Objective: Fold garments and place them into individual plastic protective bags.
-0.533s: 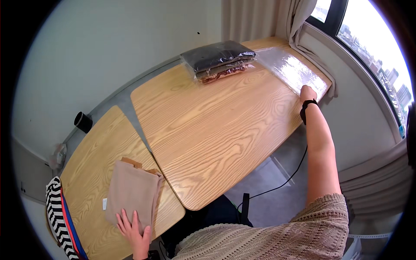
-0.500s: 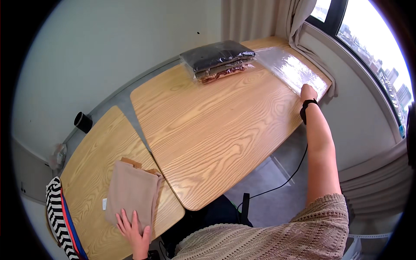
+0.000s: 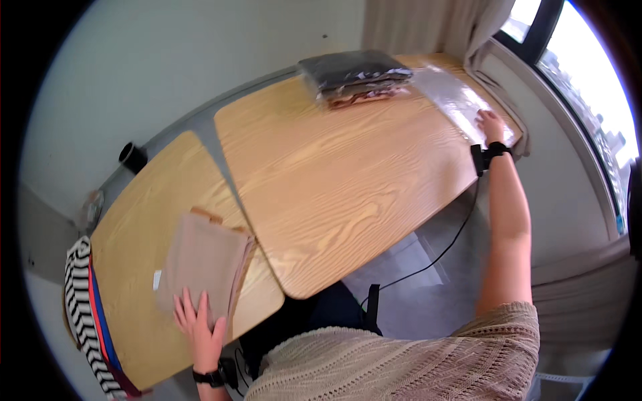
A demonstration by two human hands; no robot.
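My left hand [image 3: 196, 329] lies with fingers spread on the near edge of a folded beige garment [image 3: 207, 260], which rests on the smaller wooden table section to the left. A small white tag [image 3: 157, 280] shows at the garment's left side, and brown edges stick out at its far side. Far to the right, my right hand [image 3: 490, 125] is over the near end of flat, shiny clear plastic bags [image 3: 449, 97]. Its fingers are bent and slightly apart, a little blurred; I see nothing lifted in them.
Folded clothes in clear plastic [image 3: 354, 73] are stacked at the back of the larger table [image 3: 321, 180]. Striped fabric [image 3: 80, 314] hangs over the left table edge. A black bin [image 3: 133, 158] stands by the wall. A curtain and window border the right; a black cable [image 3: 448, 250] runs below.
My right hand has loosened from a fist, its fingers now showing over the plastic bags. My left hand stays on the garment. The whole view has shifted slightly.
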